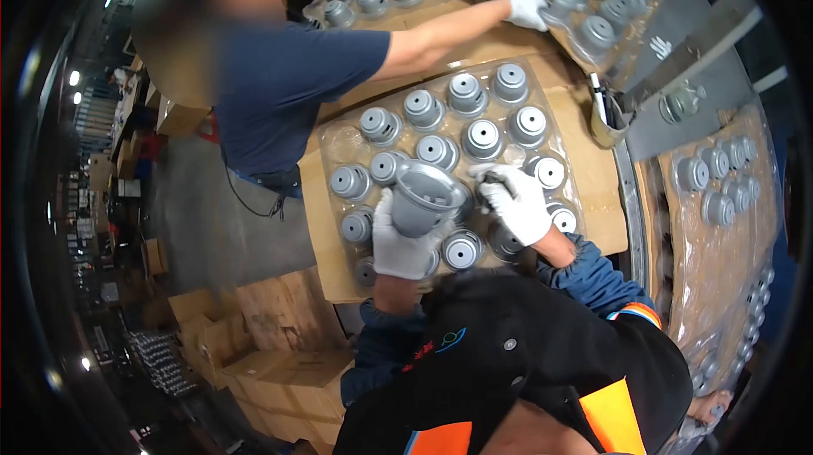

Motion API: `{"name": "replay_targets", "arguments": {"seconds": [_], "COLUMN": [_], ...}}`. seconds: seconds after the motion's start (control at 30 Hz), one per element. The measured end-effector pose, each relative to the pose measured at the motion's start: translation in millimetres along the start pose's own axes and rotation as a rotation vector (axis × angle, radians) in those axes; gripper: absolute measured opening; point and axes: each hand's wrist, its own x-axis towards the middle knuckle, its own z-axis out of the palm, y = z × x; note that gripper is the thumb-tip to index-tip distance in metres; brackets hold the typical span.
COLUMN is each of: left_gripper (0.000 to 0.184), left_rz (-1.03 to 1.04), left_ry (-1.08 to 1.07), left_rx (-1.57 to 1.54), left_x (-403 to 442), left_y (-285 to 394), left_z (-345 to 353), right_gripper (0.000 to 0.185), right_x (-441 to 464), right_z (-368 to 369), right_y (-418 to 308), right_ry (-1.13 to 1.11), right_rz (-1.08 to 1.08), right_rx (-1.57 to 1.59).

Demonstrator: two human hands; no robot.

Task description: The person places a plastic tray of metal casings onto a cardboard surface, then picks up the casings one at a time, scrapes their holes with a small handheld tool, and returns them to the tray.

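A grey cup-shaped part (423,198) is in my gloved left hand (401,243), its wide open side tilted up toward the camera. My right hand (518,201), also in a white glove, is just to the right of it, fingers closed on a small dark object whose kind I cannot make out. Under both hands lies a clear plastic tray (339,143) on cardboard, holding several grey parts (483,138) upside down in rows, each with a hole in its top.
A co-worker in a dark shirt (288,82) reaches across the far side with gloved hands on another loaded tray (584,57). A pen holder (606,123) stands at the right edge. More trays (720,260) are far right; cardboard boxes (284,387) are lower left.
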Motion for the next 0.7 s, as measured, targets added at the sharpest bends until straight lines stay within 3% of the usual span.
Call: {"name": "replay_targets", "arguments": {"seconds": [0.03, 0.07, 0.1, 0.13, 0.2, 0.23, 0.27, 0.33, 0.37, 0.47, 0.63, 0.7], "left_gripper": [0.047, 0.046, 0.046, 0.047, 0.043, 0.051, 0.051, 0.059, 0.065, 0.069, 0.064, 0.053], "left_rz": [-0.103, -0.076, -0.049, -0.020, -0.018, 0.149, 0.145, 0.686, 0.806, 0.958, 0.915, 0.325], "left_ry": [-0.005, -0.074, -0.144, -0.213, 0.061, 0.102, 0.092, 0.170, 0.148, 0.070, 0.078, 0.127], "left_rx": [-0.162, -0.150, -0.140, -0.131, -0.157, 0.027, 0.030, 0.931, 1.114, 1.169, 1.054, 0.173], "left_x": [-3.6, -5.4, -7.4, -9.4, -10.9, -7.4, -6.8, -8.4, -10.3, -14.9, -14.5, -11.4], "left_y": [2.1, -3.2, -7.8, -10.4, -13.5, -24.7, -28.5, -28.4, -26.4, -34.8, -37.7, -43.4], "left_z": [17.5, 19.0, 21.3, 25.2, 38.1, 34.3, 33.3, 37.1, 41.3, 50.0, 62.2, 72.3], "right_gripper": [0.019, 0.019, 0.018, 0.018, 0.019, 0.021, 0.021, 0.023, 0.024, 0.024, 0.021, 0.018], "right_x": [-1.5, -3.0, -2.6, -7.0, -16.4, -19.8, -22.3, -29.2, -32.1, -35.6, -35.4, -34.1], "right_z": [0.8, -0.1, 0.4, -3.4, -10.3, -14.1, -18.6, -27.9, -27.0, -28.5, -32.8, -35.8], "right_y": [-4.2, -8.0, -2.5, -1.4, -4.0, -1.8, -4.6, -16.1, -18.7, -22.4, -9.6, -1.4], "right_ry": [-0.032, -0.065, 0.005, 0.018, 0.099, 0.139, 0.150, 0.115, 0.141, 0.151, 0.184, 0.194], "right_rz": [-0.034, -0.069, -0.241, -0.244, 0.097, 0.149, 0.148, 0.138, 0.120, 0.135, 0.131, 0.166], "right_rx": [-0.001, -0.001, -0.073, -0.073, 0.101, 0.115, 0.117, -0.024, 0.013, 0.038, 0.215, 0.271]}}
